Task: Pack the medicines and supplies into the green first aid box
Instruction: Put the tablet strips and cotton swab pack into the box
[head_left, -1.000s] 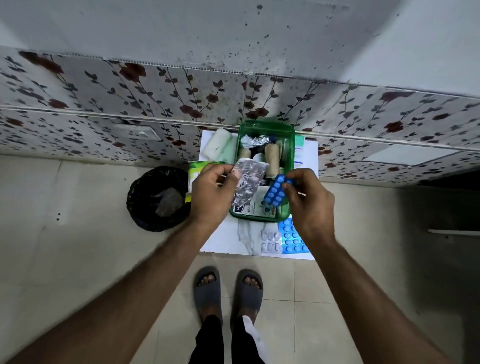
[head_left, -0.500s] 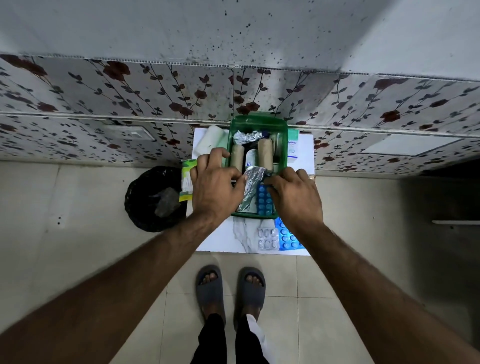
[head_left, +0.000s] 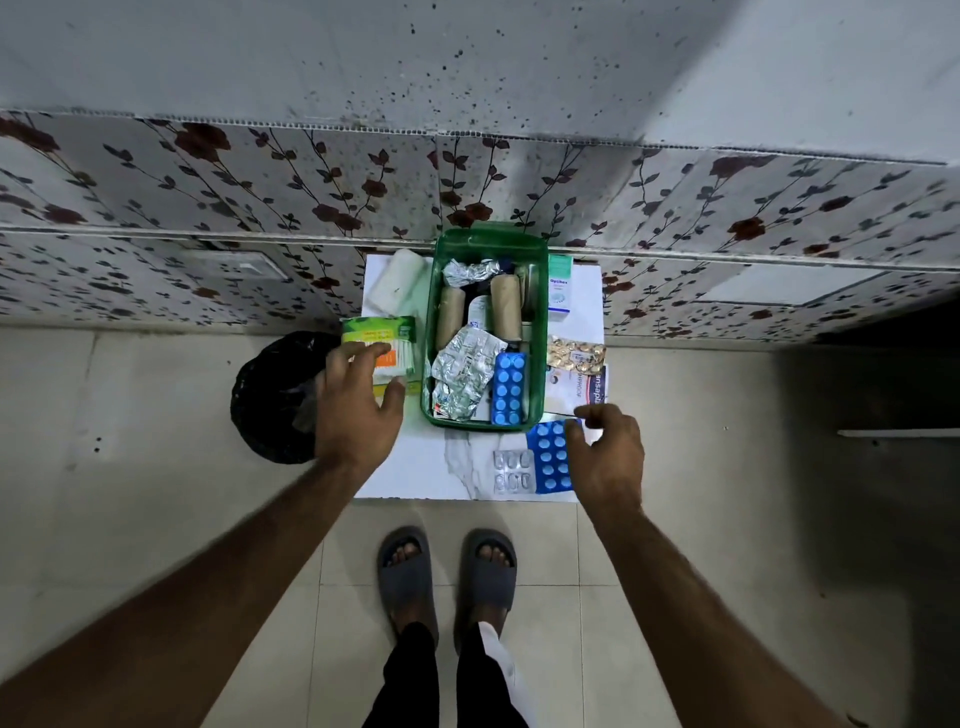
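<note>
Green first aid box (head_left: 540, 332) open at the back of the white tabletop (head_left: 415, 467), already holding bandage rolls and foil and blue blister strips. Left hand (head_left: 358, 410) spread open, empty, over the cotton-bud pack (head_left: 382, 348), apparently for the next pickup. Right hand (head_left: 608, 457) loosely curled, fingertips on the loose blue blister strip (head_left: 550, 457); actual grip indiscernible. Lower box contents buried; labels mostly illegible.

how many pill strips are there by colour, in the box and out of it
blue pill strips: 2, one in the green first aid box at, one on the table at
silver pill strips: 2, at in the box and on the table
gold pill strips: 1, at
total: 5
</note>
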